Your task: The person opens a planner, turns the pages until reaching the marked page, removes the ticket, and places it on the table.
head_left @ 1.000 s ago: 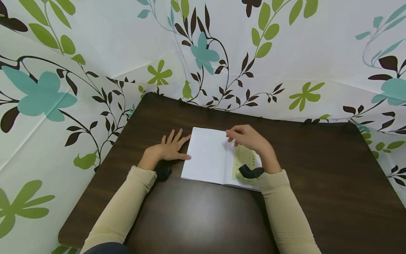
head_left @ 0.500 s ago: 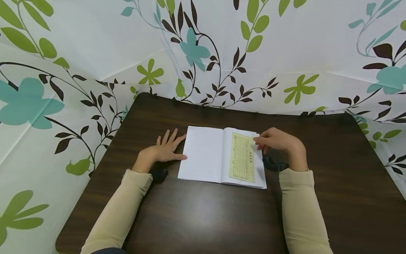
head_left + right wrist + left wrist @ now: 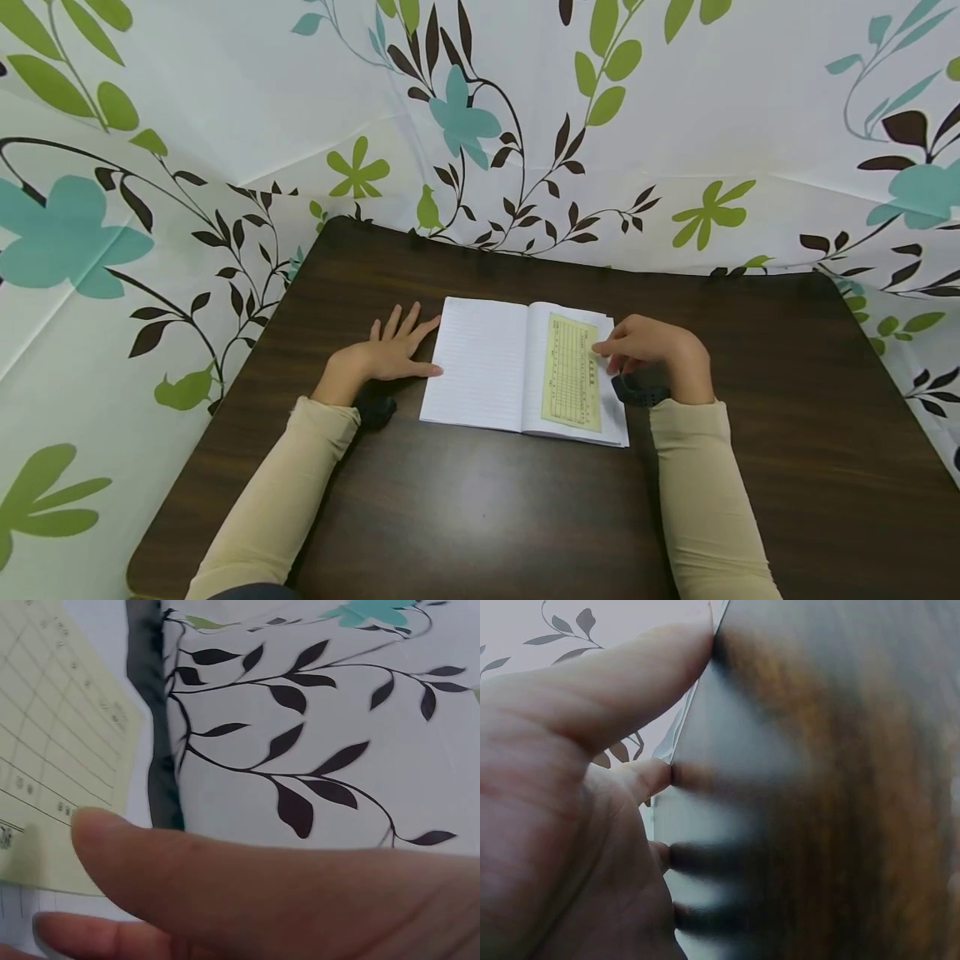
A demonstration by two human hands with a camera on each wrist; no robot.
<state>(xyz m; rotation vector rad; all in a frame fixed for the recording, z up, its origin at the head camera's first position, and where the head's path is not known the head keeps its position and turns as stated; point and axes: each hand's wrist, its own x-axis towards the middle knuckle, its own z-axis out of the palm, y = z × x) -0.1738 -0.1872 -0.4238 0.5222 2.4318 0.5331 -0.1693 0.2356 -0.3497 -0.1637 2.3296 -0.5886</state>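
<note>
An open notebook [image 3: 480, 367] with lined white pages lies on the dark brown table. On its right page rests a pale yellow printed slip [image 3: 572, 375] with a ruled grid. My left hand [image 3: 386, 354] is flat on the table with fingers spread, its thumb and index fingertips at the notebook's left edge. In the left wrist view the thumb [image 3: 630, 682] reaches the page edge. Over the right page's outer margin, my right hand [image 3: 648, 346] has loosely bent fingers. Its thumb tip [image 3: 97, 825] overlaps the slip's edge in the right wrist view, with a gap between thumb and fingers.
The brown table [image 3: 480, 500] extends around the notebook on all sides. A white cloth [image 3: 570, 183] printed with leaves and flowers hangs behind the table and along its left. Each wrist carries a black strap, such as the right strap [image 3: 641, 393].
My right hand has moved right from over the top of the slip, uncovering it, then slightly back toward its right edge. The left hand stays by the notebook; the head view has shifted slightly.
</note>
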